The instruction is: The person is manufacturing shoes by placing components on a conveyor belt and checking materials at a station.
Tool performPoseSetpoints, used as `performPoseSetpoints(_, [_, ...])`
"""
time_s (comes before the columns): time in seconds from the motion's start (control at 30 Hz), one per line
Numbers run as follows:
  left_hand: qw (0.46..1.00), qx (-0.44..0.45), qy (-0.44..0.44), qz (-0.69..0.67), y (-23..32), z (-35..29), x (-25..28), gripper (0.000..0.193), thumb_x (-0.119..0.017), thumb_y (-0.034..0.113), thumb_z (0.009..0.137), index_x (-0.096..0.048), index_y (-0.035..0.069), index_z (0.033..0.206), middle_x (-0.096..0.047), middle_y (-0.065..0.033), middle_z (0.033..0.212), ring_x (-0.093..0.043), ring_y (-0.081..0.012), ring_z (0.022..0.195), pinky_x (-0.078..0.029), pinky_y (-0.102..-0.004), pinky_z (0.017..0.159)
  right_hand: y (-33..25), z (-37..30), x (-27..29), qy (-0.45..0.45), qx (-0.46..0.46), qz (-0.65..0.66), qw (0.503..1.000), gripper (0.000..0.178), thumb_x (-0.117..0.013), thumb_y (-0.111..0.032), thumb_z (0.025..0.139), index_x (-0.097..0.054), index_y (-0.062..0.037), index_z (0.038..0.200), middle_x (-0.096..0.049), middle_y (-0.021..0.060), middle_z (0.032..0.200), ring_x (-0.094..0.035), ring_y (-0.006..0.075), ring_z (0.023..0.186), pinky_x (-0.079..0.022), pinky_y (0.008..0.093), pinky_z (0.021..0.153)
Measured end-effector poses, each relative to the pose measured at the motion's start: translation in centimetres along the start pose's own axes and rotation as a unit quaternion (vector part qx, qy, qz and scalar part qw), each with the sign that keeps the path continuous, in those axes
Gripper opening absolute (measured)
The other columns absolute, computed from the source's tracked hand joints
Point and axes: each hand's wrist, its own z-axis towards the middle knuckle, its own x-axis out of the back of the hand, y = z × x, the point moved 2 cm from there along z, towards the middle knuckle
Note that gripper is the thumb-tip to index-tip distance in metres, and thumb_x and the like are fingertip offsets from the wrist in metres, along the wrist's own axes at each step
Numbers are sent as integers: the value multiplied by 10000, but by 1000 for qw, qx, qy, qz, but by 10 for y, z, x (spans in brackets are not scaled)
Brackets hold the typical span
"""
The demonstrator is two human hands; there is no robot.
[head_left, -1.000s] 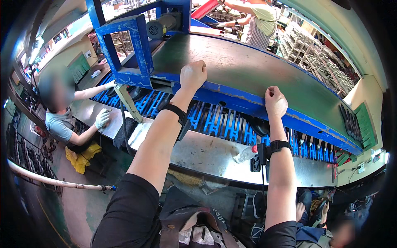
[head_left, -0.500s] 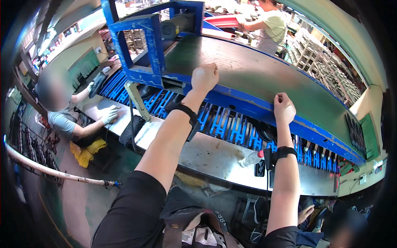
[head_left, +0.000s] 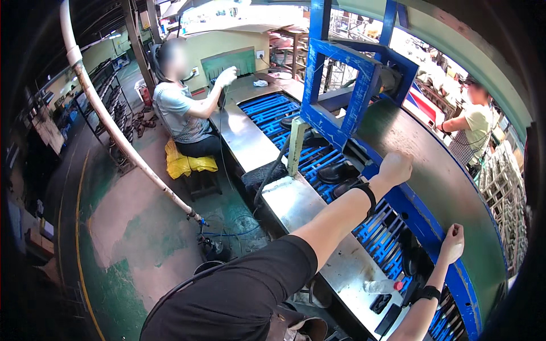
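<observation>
My left hand (head_left: 396,169) is closed in a fist over the near edge of the dark green belt (head_left: 435,182). Further right, my right hand (head_left: 453,243) has its fingers curled together by the belt's blue frame (head_left: 398,206). Whatever either hand may hold is hidden. Under my left forearm runs a conveyor of blue slats (head_left: 382,234), carrying black shoes (head_left: 336,173). Another black shoe (head_left: 408,260) sits on the slats between my two arms.
A steel ledge (head_left: 341,267) bears a clear bottle (head_left: 378,286) with a red cap. A blue steel frame (head_left: 364,74) rises beyond my left hand. One gloved co-worker (head_left: 182,108) sits at left; another person (head_left: 473,125) stands across the belt. A pale pipe (head_left: 114,131) hangs at left.
My view has swung left, so the bench and both hands appear further right. The seated co-worker's gloved hand is now raised. Both my hands remain closed.
</observation>
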Motion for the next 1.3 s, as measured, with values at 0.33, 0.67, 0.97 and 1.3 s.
performPoseSetpoints(0.33, [1000, 2, -6, 9, -7, 0, 1, 109, -590, 121, 731, -618, 19, 706, -651, -171, 749, -646, -346, 763, -520, -465, 729, -9, 2, -2, -16, -11, -17, 1000, 143, -592, -248, 910, -645, -116, 918, -687, 77, 800, -666, 269, 713, -508, 384, 612])
performPoseSetpoints(0.67, [998, 41, -38, 17, -2, -2, 3, 216, -542, 206, 789, -685, 61, 717, -662, -212, 716, -662, -364, 643, -531, -487, 590, -11, -2, -7, 49, 1, -2, 999, 153, -616, -273, 846, -692, -145, 883, -688, 110, 803, -664, 323, 719, -519, 428, 624])
performPoseSetpoints(0.97, [999, -9, -33, 18, -6, 2, 2, 111, -607, 160, 779, -668, 68, 768, -671, -152, 765, -660, -330, 741, -528, -440, 687, -19, -2, 5, 34, -43, 1, 999, 113, -659, -247, 825, -689, -139, 836, -701, 74, 772, -679, 276, 714, -533, 391, 651])
performPoseSetpoints(1.3, [999, -11, -45, 25, -6, 2, 4, 142, -597, 136, 784, -704, 70, 850, -678, -149, 760, -663, -327, 734, -529, -421, 696, -19, -4, 2, 52, -35, -10, 998, 90, -664, -226, 813, -675, -137, 805, -696, 63, 747, -674, 266, 693, -531, 388, 639])
